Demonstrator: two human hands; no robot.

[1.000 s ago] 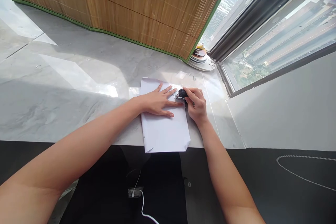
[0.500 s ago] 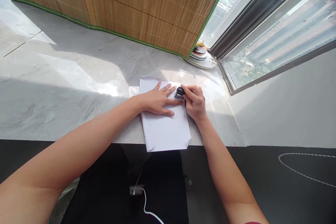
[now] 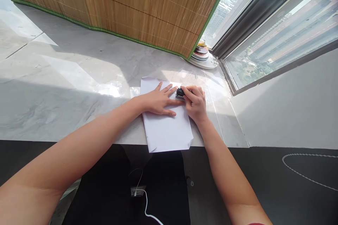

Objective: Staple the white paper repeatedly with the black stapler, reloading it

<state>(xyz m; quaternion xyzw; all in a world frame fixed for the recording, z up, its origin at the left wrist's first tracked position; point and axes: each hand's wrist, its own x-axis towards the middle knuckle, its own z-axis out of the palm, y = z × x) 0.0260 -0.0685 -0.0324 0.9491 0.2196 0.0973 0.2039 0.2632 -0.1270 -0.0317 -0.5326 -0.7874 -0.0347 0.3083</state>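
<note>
White paper, with folded lower corners, lies on the grey marbled ledge and sticks out slightly past its front edge. My left hand rests flat on the paper with its fingers spread. At the paper's right side, my right hand grips a small black stapler. Its front end sits over the paper, close to my left fingertips. The stapler's rear part is hidden by my right fingers. Small dark marks show on the paper beside it.
A bamboo blind with green edging hangs behind the ledge. Stacked plates stand in the corner by the window frame. Loose staples lie on the ledge. A white cable hangs below, in front of my dark clothing.
The stapler's black top has tipped slightly down and left under my right hand. My left hand stays in place on the paper.
</note>
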